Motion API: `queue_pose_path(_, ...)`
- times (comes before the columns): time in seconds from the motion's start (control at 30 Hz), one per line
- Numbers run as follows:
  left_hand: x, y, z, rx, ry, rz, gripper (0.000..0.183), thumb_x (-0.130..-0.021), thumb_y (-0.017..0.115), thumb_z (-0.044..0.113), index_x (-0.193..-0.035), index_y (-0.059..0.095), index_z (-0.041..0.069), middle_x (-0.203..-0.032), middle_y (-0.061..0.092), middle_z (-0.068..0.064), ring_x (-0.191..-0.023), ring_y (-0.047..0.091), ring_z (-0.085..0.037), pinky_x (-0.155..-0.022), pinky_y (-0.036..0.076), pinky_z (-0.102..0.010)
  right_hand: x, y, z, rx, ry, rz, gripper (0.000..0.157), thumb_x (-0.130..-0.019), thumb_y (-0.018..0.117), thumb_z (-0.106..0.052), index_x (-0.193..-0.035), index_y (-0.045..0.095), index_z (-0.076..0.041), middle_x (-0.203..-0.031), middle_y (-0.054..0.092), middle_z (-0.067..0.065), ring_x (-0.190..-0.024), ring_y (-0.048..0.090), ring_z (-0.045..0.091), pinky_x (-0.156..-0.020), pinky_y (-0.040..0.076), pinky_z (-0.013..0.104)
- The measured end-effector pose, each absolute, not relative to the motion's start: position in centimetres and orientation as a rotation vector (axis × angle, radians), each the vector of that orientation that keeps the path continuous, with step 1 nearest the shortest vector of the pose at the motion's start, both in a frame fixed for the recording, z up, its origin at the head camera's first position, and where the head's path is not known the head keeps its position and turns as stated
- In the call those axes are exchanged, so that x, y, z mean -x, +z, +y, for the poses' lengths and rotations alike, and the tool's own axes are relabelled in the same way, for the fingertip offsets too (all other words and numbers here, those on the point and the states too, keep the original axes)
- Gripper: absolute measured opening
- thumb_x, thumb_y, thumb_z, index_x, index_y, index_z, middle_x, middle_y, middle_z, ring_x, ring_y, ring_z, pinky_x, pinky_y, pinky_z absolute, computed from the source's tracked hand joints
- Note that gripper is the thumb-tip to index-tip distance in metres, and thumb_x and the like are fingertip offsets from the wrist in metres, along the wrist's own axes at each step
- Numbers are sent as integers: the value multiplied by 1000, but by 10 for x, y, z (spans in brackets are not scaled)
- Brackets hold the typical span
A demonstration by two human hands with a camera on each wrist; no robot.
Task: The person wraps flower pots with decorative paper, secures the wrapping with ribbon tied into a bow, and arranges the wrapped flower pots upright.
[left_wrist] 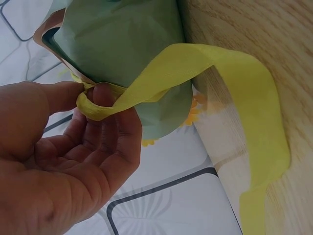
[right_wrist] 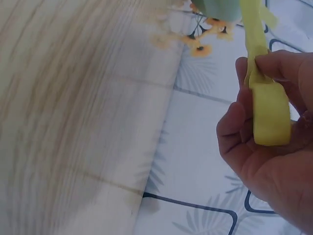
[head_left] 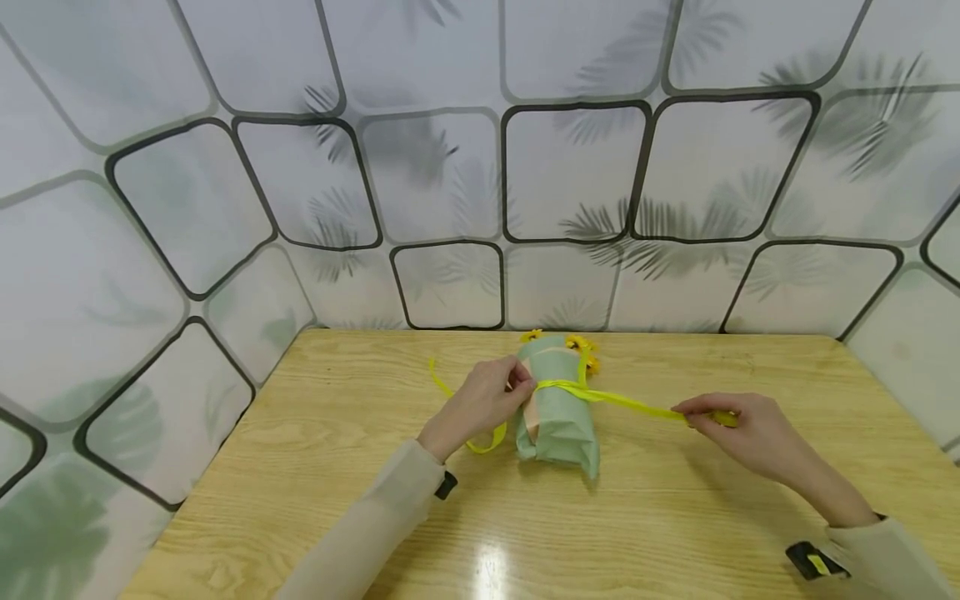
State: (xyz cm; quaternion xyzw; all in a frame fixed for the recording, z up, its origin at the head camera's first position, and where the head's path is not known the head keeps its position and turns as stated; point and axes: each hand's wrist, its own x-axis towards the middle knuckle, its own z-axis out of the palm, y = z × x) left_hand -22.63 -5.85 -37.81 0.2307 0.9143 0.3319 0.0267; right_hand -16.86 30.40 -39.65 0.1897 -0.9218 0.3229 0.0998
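A bouquet wrapped in pale green paper (head_left: pixel 564 429) lies on the table, its yellow flowers (head_left: pixel 581 342) pointing to the back wall. Round its middle runs a yellow ribbon (head_left: pixel 622 401). My left hand (head_left: pixel 483 398) is at the bouquet's left side and pinches the ribbon between thumb and index finger, close against the paper. From that pinch a loose length of ribbon (left_wrist: pixel 266 117) loops down to the table. Out to the right, my right hand (head_left: pixel 750 433) pinches the other end, which stretches fairly straight from the bouquet. A looped part of ribbon (right_wrist: pixel 272 115) hangs within its palm.
The wooden table (head_left: pixel 337 500) reaches back to a pale wall covering (head_left: pixel 442 183) with dark rounded outlines and leaf prints. The same covering rises along both sides. Dark straps (head_left: pixel 817 560) sit at the sleeve cuffs.
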Motion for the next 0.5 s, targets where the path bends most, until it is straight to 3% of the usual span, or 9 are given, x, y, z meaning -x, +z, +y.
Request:
queue_pose_path(0.07,226,-378,-58,-709,1023,2825,16,-106,59,23,-104,67,9,-94,71,-2,-80,63,-10,-67,51,-21,168,-396,310,-520,977,-2713,17,-96,71,-11,-108,80,-19,-103,78,-8,-59,50,-7,-46,39,23)
queue_pose_path(0.17,226,-378,-58,-704,1021,2823,16,-106,59,23,-104,67,10,-95,71,-2,-79,62,-10,-66,51,-21,169,-396,321,-494,1058,-2681,18,-97,70,-11,-112,79,-16,-110,69,-30,-66,51,-14,-49,45,20)
queue_pose_path(0.23,226,-378,-58,-702,1021,2820,16,-106,59,23,-104,67,10,-95,71,-2,-79,62,-9,-66,51,-21,169,-395,330,-472,1149,-2658,18,-99,68,-10,-114,78,-11,-115,62,-38,-84,54,-21,-60,51,14)
queue_pose_path(0.3,226,-377,-59,-702,1024,2817,16,-106,59,23,-104,67,10,-95,71,-2,-78,61,-9,-66,51,-21,169,-395,338,-444,1227,-2637,18,-100,67,-9,-115,76,-6,-121,59,-39,-109,50,-24,-73,52,8)
queue_pose_path(0.5,226,-378,-59,-701,1028,2817,15,-106,58,22,-104,67,10,-94,71,-2,-77,61,-9,-65,50,-21,171,-394,357,-353,1417,-2578,18,-102,64,-9,-114,74,0,-124,61,-35,-118,47,-22,-80,44,2)
